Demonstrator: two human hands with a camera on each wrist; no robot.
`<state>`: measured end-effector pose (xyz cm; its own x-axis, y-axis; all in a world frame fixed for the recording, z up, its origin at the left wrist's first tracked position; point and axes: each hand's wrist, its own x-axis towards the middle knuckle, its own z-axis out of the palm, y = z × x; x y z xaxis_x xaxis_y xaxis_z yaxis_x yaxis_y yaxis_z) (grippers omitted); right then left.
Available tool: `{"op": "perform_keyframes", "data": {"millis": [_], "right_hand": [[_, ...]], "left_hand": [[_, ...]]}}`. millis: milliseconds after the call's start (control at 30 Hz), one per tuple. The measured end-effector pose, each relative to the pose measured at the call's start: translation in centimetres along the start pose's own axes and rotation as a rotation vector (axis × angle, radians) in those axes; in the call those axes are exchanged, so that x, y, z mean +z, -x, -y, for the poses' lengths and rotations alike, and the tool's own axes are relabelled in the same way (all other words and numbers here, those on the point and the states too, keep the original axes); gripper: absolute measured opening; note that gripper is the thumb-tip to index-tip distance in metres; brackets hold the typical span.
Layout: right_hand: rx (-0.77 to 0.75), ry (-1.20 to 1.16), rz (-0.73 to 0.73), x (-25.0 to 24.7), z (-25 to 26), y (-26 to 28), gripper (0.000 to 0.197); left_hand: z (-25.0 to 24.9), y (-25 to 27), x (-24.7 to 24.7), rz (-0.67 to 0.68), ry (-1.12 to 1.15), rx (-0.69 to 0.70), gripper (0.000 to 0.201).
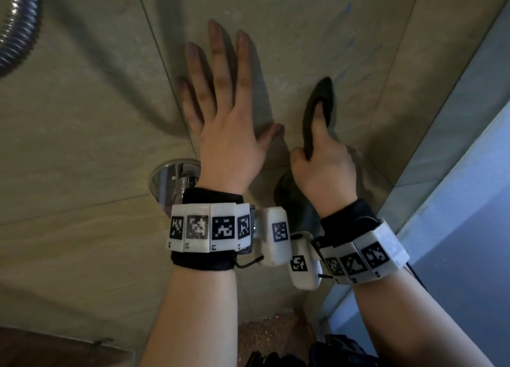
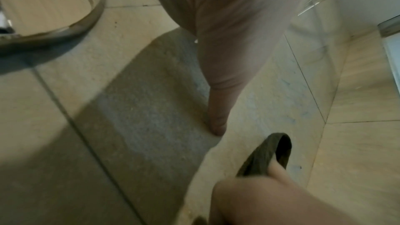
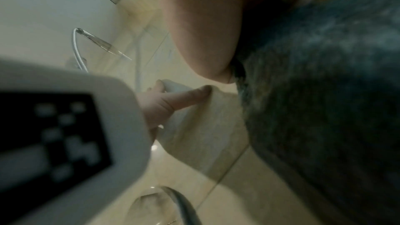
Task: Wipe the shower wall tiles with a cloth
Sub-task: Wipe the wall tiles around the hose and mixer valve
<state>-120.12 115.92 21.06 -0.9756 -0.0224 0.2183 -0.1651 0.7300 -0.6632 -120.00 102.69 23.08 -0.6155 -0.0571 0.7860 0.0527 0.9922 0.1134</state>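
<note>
Dark grey fuzzy cloth bunched in right hand

Right hand hides most of the cloth.

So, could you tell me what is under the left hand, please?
The left hand lies flat on the beige wall tiles, fingers spread. Nothing shows between; the tile under the palm is covered.

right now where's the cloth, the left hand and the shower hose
cloth [image 1: 321, 101]: head view, on the upper fold above the thumb
left hand [image 1: 220, 123]: head view, on the back of the hand, flat on the tiles
hose [image 1: 19, 24]: head view, on the ribbed metal at top left
</note>
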Motion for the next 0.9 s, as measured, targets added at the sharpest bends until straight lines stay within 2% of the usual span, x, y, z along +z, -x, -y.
{"op": "perform_keyframes", "data": {"millis": [133,267,333,433,533,667,800,900], "right_hand": [[0.065,0.06,-0.041,0.4,-0.7,0.2,0.083],[-0.006,-0.104,0.003,0.3,0.3,0.0,0.084],[-0.047,-0.099,0.002,-0.2,0.4,0.0,0.08],[-0.009,-0.03,-0.04,-0.7,-0.1,0.0,0.074],[0.05,-0.037,-0.056,-0.5,-0.1,0.1,0.078],[-0.002,-0.111,-0.023,-0.5,0.8,0.0,0.078],[-0.003,-0.042,-0.057,-1.2,0.6,-0.3,0.073],[0.034,0.014,-0.078,-1.4,0.3,-0.5,0.076]], "left_hand": [[-0.1,0.0,0.1,-0.004,-0.017,-0.006,0.111],[0.0,0.0,0.1,-0.009,-0.006,-0.002,0.11],[0.0,0.1,0.1,-0.006,-0.005,0.002,0.109],[0.1,0.1,0.1,-0.005,-0.004,0.005,0.11],[0.1,0.1,0.2,-0.007,-0.008,0.005,0.11],[0.2,0.0,0.1,-0.002,-0.006,0.004,0.109],[0.3,0.1,0.2,-0.004,-0.015,0.007,0.109],[0.2,0.1,0.2,0.001,-0.01,0.006,0.109]]}}
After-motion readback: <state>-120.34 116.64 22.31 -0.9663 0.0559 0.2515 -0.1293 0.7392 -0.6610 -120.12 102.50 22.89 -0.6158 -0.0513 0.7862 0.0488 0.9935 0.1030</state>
